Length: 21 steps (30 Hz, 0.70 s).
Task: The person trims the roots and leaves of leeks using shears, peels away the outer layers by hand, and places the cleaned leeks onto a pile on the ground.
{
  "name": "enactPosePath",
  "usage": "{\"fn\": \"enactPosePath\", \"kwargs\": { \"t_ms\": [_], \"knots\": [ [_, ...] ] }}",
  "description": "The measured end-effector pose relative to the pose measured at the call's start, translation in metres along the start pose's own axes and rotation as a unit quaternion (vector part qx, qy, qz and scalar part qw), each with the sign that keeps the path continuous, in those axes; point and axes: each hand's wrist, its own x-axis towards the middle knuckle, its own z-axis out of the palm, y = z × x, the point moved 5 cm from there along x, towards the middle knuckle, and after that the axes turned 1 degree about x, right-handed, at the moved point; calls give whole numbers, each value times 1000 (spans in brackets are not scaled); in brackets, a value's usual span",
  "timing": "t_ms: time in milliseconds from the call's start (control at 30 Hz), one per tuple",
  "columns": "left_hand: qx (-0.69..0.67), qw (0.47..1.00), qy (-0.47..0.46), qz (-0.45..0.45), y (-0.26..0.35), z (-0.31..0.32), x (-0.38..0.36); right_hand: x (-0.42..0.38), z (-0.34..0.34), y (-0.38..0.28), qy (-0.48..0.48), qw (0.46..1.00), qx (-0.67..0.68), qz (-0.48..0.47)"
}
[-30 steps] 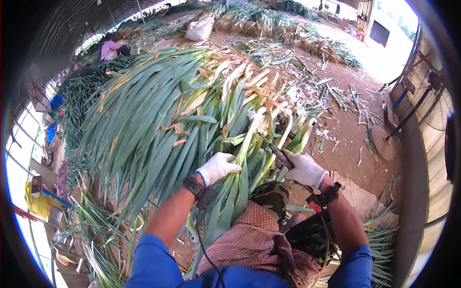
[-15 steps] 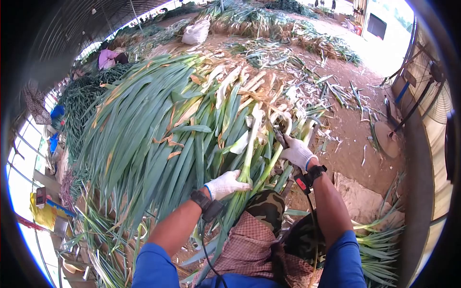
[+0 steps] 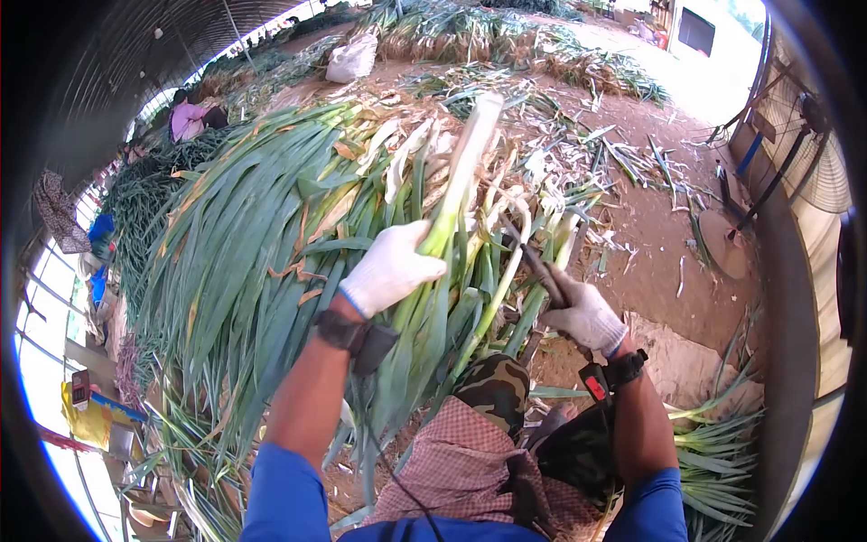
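My left hand (image 3: 395, 268), in a white glove, is closed round a large leek (image 3: 465, 163) at the base of its green leaves. The leek's white end points up and away, above the pile. To the right, my right hand (image 3: 582, 314), also gloved, grips the dark handle of a knife-like tool (image 3: 533, 262), whose tip reaches to the upper left. A big heap of leeks (image 3: 262, 226) lies in front and to the left, leaves toward the left. Another leek (image 3: 497, 294) slants between my hands.
A person in a pink top (image 3: 188, 119) sits at the far left. Behind the heap is a white sack (image 3: 352, 60). Leaf scraps lie on the brown ground (image 3: 668, 262). More leeks (image 3: 718, 465) are at the lower right, and a fan (image 3: 817, 172) stands at the right.
My left hand has risen up and to the left, lifting the leek off the heap. My right hand has moved slightly right and down with the tool, which now shows more clearly.
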Motion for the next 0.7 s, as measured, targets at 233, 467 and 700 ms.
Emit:
{"fn": "enactPosePath", "kwargs": {
  "t_ms": [233, 467, 700],
  "knots": [
    [226, 970, -83, -11, -37, 141, 37, -16, -38, 47, 85, 992, -74, 63],
    [234, 944, -229, -43, -73, 201, -22, -18, -53, 67, 86, 978, -141, 124],
    [259, 929, -248, -92, -72, 173, -87, 12, -65, 112, 91, 967, -205, 117]
  ]
}}
